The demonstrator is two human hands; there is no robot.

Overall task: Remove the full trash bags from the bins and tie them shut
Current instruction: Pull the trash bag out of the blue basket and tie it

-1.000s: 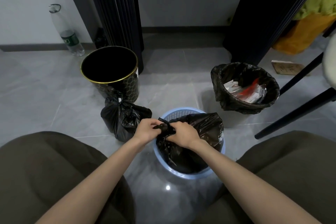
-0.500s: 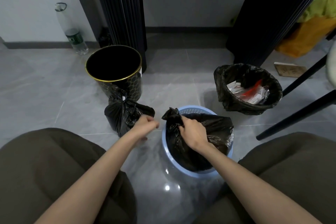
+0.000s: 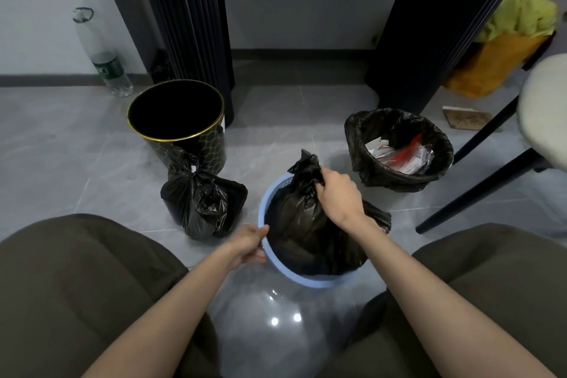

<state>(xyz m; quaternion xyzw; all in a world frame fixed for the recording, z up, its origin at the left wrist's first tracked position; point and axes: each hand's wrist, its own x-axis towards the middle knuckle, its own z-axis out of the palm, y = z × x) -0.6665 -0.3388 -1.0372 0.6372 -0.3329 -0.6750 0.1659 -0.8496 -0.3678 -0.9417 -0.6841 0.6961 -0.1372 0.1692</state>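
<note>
Though binned, bag [image 3: 299,224] in right hand [image 3: 339,197]

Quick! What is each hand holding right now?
Left hand: closed on the rim of the blue bin.
Right hand: closed on the gathered neck of the black bag in that bin.

Blue bin [image 3: 306,279], upright on the floor, holds a black bag [image 3: 294,224] with its neck gathered and drawn up above the rim; a knot cannot be confirmed. Tied bag [image 3: 202,202], knotted at the top, rests against the upright gold-rimmed black bin [image 3: 196,149]. Lined bin [image 3: 395,182], far right, has its liner open and waste [image 3: 399,153] inside.
</note>
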